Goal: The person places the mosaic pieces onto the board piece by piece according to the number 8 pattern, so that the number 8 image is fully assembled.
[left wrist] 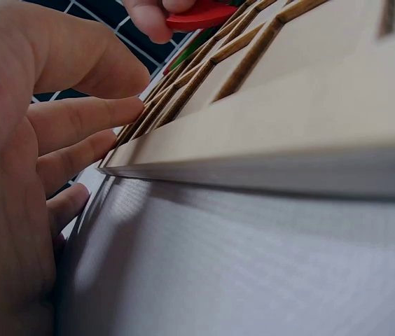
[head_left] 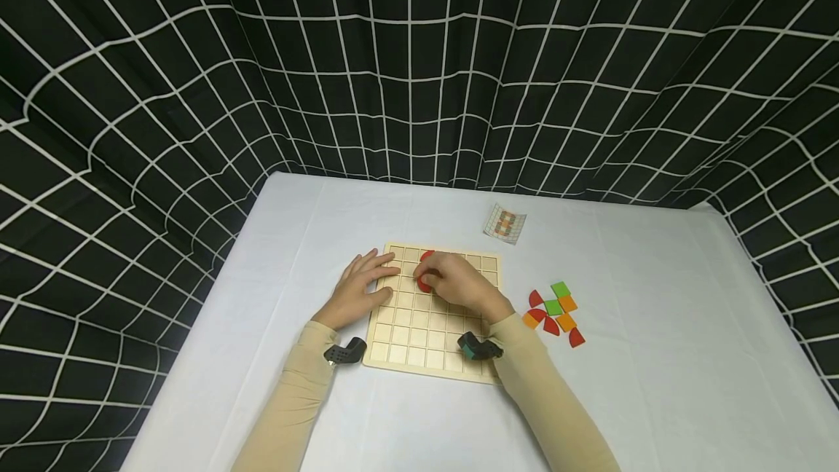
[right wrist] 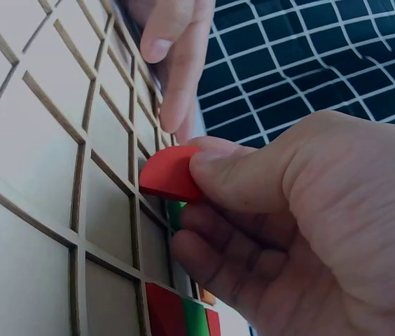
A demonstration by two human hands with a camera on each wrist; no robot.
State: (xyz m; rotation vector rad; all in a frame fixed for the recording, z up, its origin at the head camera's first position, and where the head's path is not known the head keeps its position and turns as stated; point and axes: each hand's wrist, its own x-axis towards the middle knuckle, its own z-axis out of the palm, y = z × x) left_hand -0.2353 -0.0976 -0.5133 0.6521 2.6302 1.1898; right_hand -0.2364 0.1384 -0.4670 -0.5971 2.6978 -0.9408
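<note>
Black curtains (head_left: 406,57) crossed by white lines fill the top and both sides of the frame, and below them a white-covered table (head_left: 662,326) spreads out across the middle and bottom. From where I stand, a pale wooden board (head_left: 417,337) divided into square cells lies just left of the bottom centre. Over its left edge a person's left hand (head_left: 356,293) reaches, fingers loosely spread wide and gripping nothing. Toward the board's upper middle the right hand (head_left: 462,282) pinches a red rounded piece (right wrist: 168,171) narrowly between thumb and finger; whether that piece touches the board I can't tell. Just above it in the head view shows another bit of red (head_left: 427,254), and the right wrist view has a green piece (right wrist: 196,318) at its bottom edge, beside a red one. Right of the board sit loose red quarter-rounds (head_left: 576,338) with green squares (head_left: 560,289) and orange squares (head_left: 566,323). Up near the table's far edge lies a small card (head_left: 505,224) printed with a grid and an orange-and-grey figure, its print too small for me to read any lettering
</note>
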